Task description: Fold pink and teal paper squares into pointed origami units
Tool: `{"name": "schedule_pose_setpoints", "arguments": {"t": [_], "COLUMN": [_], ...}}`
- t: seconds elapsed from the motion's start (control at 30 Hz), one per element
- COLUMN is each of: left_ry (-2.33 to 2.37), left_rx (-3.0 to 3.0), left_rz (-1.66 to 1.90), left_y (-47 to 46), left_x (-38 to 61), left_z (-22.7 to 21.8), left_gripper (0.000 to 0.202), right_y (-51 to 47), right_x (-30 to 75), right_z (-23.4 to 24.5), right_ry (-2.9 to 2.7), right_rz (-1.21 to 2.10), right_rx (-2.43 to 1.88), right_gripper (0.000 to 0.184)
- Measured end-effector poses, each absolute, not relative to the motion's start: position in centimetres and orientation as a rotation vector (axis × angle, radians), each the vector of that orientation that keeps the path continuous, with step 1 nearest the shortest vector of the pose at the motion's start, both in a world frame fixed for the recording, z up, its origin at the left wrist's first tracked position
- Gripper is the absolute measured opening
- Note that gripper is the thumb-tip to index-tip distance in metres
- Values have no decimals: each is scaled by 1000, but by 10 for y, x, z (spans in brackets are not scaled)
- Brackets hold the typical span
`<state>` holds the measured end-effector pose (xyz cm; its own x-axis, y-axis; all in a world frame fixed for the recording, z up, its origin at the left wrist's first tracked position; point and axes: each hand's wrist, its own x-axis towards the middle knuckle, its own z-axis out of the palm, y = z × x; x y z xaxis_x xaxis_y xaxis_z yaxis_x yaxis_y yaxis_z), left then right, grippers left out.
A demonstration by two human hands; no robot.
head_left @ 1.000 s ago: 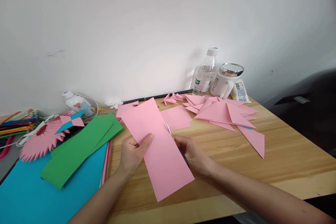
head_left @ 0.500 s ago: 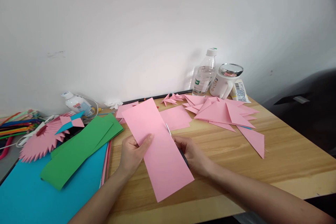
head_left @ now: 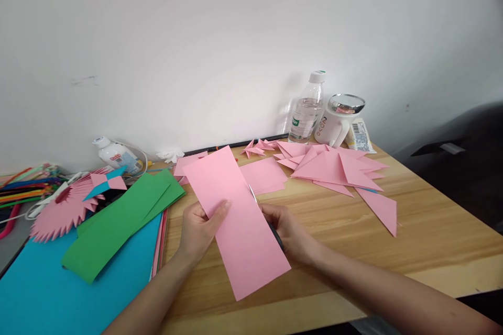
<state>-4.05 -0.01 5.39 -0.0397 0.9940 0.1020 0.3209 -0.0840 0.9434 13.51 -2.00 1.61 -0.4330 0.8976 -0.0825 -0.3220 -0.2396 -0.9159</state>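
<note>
A long pink paper strip [head_left: 239,225] is held tilted above the wooden desk, in the middle of the view. My left hand [head_left: 202,230] pinches its left edge, thumb on top and fingers underneath. My right hand [head_left: 288,233] is closed around a pair of scissors [head_left: 276,235] with black handles. The thin metal blades point away from me at the strip's right edge, and part of the scissors is hidden behind the paper. Just beyond the strip lie flat pink paper pieces [head_left: 265,174].
Pink folded triangles [head_left: 330,167] are piled at the right, before a water bottle [head_left: 306,112] and a white mug [head_left: 334,125]. Green strips [head_left: 118,225] lie on blue paper [head_left: 51,288] at the left, near a pleated pink piece [head_left: 58,217] and a white bottle [head_left: 118,156].
</note>
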Motion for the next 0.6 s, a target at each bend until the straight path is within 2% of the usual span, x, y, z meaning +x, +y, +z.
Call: {"name": "schedule_pose_setpoints", "arguments": {"t": [0.6], "left_ry": [1455], "left_rx": [1570], "left_rz": [1134], "left_y": [1], "left_x": [-41], "left_z": [53], "left_gripper": [33], "right_y": [-18], "right_x": [138], "right_z": [20], "right_ry": [-1252], "right_rz": [1724], "right_rx": [-791], "right_gripper": [36]}}
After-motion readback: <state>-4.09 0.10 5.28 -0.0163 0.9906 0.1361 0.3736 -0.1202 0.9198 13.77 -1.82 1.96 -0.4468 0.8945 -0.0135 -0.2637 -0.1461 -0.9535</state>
